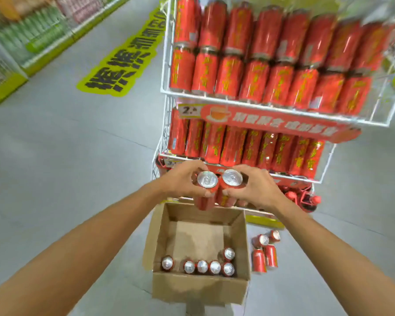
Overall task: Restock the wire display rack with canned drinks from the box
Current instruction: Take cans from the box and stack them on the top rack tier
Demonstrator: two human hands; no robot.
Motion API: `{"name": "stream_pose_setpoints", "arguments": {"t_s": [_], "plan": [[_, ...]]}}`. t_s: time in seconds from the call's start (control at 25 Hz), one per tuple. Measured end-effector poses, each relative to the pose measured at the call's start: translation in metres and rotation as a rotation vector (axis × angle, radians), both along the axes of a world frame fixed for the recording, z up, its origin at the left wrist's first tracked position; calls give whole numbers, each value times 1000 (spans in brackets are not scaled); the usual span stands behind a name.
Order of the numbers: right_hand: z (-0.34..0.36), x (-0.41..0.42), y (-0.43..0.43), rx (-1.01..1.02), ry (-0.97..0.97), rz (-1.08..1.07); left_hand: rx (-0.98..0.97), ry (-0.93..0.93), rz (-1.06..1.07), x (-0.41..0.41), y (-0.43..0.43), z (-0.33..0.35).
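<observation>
Grip: left hand [180, 181] held left can [206, 179], right hand [260, 190] held right can [232, 177]; I judged upright seating in wire rack [237, 102] safest.

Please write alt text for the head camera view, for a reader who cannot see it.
A left hand and a right hand each hold a red can above an open cardboard box holding six cans, before a white wire rack of red cans.

Motion-blurred upper cans [292, 37], wire rack [260, 105] top beyond frame
</observation>
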State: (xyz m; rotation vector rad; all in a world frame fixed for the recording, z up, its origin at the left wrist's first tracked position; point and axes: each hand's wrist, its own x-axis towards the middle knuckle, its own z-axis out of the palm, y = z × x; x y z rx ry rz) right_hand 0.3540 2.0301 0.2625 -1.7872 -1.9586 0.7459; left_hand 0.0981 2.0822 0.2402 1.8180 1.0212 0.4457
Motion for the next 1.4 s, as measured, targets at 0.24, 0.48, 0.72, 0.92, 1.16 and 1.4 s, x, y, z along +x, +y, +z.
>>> {"name": "stream_pose_setpoints", "arguments": {"t_s": [0.24,0.48,0.72,0.92,1.16,1.4], "plan": [[323,20,2,218,99,-19,72,-122,-12,14,18,323],[499,60,31,433,184,-41,230,-234,133,67,51,514],[515,105,117,430,209,-48,293,-118,393,129,121,542],[501,137,164,312,198,-3,412,63,604,171,157,532],[484,159,198,270,223,-11,538,236,662,195,180,525],[476,156,212,285,181,-33,613,377,606,197,196,525]]}}
